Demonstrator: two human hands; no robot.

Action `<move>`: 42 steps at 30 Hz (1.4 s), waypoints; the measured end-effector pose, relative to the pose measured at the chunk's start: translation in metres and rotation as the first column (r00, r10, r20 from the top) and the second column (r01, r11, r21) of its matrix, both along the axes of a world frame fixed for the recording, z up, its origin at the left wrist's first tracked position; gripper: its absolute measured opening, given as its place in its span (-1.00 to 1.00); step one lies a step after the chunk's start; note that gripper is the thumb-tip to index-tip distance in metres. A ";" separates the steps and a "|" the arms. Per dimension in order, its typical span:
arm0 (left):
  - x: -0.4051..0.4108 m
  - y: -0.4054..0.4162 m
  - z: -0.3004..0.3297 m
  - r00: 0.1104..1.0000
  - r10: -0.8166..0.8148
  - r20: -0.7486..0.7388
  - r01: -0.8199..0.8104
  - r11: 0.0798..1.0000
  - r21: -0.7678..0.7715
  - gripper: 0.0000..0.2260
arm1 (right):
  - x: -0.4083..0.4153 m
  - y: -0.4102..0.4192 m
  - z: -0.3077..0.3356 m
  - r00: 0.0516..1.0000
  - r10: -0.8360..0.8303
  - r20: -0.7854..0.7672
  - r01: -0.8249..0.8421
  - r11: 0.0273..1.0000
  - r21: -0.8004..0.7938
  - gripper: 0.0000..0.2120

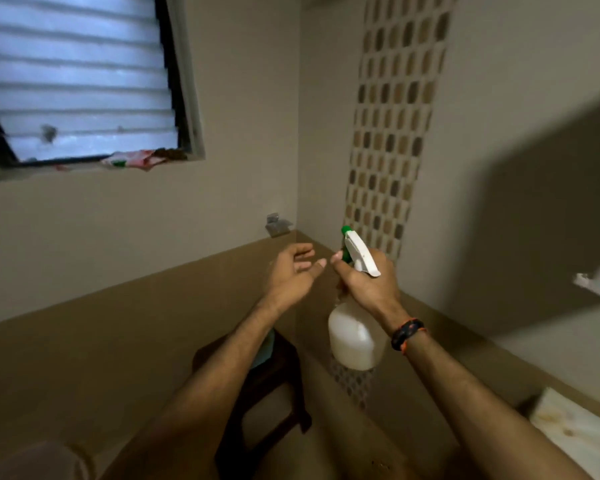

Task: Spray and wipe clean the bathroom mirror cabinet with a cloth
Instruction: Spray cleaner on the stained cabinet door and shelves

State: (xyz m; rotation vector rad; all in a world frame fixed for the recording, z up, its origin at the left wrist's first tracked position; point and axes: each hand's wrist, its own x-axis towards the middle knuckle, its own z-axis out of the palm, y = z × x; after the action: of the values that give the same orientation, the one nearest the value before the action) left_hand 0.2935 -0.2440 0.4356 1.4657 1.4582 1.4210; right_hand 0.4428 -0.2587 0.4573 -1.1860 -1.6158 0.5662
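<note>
Right hand point(368, 284) clenches a spray bottle point(355, 336) by its neck (body hanging below the grip); left hand point(293, 275), beside it, open and empty; likely readying to spray; next needs aiming at the cabinet, unseen here.

A white spray bottle point(355, 336) with a green nozzle is held upright, just in front of the mosaic tile strip point(392, 133).

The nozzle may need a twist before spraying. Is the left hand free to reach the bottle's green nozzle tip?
Probably yes: the left hand is open, holds nothing, and hovers beside the green nozzle tip with nothing between; the right hand grips the spray bottle lower down.
</note>
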 end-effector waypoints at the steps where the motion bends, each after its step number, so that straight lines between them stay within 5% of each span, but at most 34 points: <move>1: 0.014 -0.007 0.008 1.000 -0.020 -0.016 0.020 1.000 0.017 -0.57 | 0.013 -0.012 0.008 1.000 -0.011 0.000 0.011 1.000 0.004 -0.70; 9: 0.137 -0.063 0.058 0.991 -0.107 -0.079 0.113 0.990 0.083 -0.54 | 0.132 -0.103 0.045 0.999 -0.020 -0.045 0.024 0.996 0.085 -0.76; 17: 0.249 -0.109 0.087 0.991 -0.009 -0.130 0.030 0.987 0.155 -0.61 | 0.268 -0.154 0.064 0.998 -0.010 -0.059 0.017 0.993 0.115 -0.84; 22: 0.296 -0.122 0.106 0.977 0.082 -0.195 -0.054 0.988 0.143 -0.55 | 0.327 -0.165 0.072 0.996 -0.092 -0.018 0.094 0.974 0.207 -0.69; 28: 0.333 -0.111 0.115 0.972 0.084 -0.217 -0.054 0.988 0.143 -0.54 | 0.363 -0.149 0.071 0.997 -0.024 -0.071 0.033 0.992 0.125 -0.93; 42: 0.364 -0.076 0.121 0.977 0.197 -0.077 -0.169 0.945 0.282 -0.77 | 0.366 -0.099 0.083 0.982 0.080 -0.172 -0.067 0.994 0.082 -0.79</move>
State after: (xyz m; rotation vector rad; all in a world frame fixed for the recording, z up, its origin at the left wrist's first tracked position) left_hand 0.6578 -0.3199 0.5568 1.6266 1.5428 1.7413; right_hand 0.8084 -0.3580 0.5402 -0.9950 -1.5219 0.6331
